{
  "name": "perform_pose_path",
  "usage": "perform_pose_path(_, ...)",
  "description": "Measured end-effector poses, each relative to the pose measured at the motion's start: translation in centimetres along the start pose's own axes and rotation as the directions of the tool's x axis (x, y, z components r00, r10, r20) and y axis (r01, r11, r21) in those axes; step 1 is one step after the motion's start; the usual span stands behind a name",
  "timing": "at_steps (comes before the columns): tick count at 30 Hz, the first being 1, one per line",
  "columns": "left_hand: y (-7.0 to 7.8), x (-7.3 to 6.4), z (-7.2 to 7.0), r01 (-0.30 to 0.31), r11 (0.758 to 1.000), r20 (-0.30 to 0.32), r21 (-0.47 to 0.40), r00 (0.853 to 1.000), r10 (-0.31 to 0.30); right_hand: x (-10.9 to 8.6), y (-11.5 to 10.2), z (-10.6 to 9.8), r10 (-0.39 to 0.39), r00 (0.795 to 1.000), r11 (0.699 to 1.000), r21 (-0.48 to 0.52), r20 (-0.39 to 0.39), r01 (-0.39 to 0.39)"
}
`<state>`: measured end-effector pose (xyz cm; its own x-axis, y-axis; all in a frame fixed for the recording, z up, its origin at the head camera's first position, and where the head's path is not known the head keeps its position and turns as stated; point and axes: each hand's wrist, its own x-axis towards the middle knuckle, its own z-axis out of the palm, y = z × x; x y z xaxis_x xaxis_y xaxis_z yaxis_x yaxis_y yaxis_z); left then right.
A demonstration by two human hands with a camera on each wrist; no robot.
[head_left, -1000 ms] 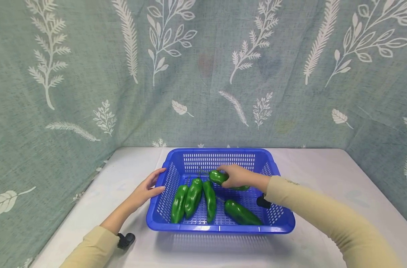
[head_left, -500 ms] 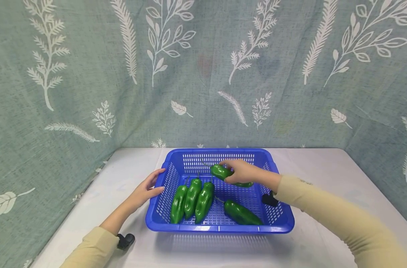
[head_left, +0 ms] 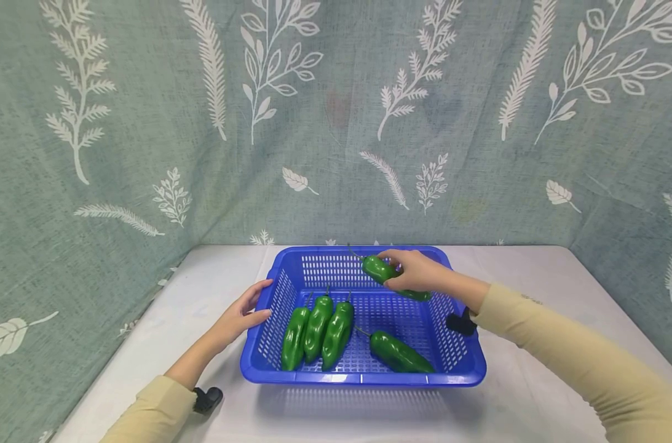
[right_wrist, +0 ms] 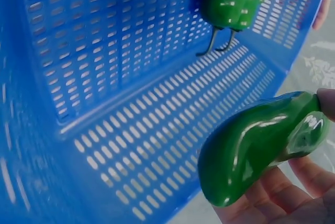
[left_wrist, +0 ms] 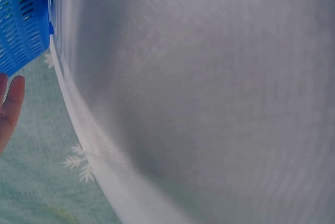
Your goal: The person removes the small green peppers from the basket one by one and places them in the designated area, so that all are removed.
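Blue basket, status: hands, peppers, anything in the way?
Right hand gripping one green pepper, apart from the four peppers lying in the blue basket. Left hand at its left rim. No obstruction seen.

In bskt [head_left: 363,379]: 3 peppers [head_left: 318,328] L, 4th pepper [head_left: 400,352] frt R.

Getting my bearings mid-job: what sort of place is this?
Probably a staged tabletop set: leaf-patterned cloth hangs behind a white table, with a blue basket of green peppers on it.
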<state>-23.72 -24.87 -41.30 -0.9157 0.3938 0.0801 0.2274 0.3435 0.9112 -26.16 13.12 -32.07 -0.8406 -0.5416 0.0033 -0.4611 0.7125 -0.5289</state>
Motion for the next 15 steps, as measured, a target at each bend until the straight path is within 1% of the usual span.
perform_pose_path(3,-0.1,0.0,0.0,-0.001,1.0,0.005,-0.009,1.0,0.001,-0.3,0.4,-0.4,-0.007,1.0,1.0,-0.002,-0.019,0.007)
perform_pose_path(10,-0.2,0.1,0.0,-0.004,1.0,0.014,-0.012,1.0,0.004,-1.1,1.2,-1.5,0.058,0.998,0.997,0.061,-0.021,-0.057)
perform_pose_path(15,-0.2,0.0,-0.1,-0.006,1.0,0.01,-0.015,1.0,0.006,-1.5,1.4,-2.3,0.076,0.997,0.994,0.078,-0.029,-0.073)
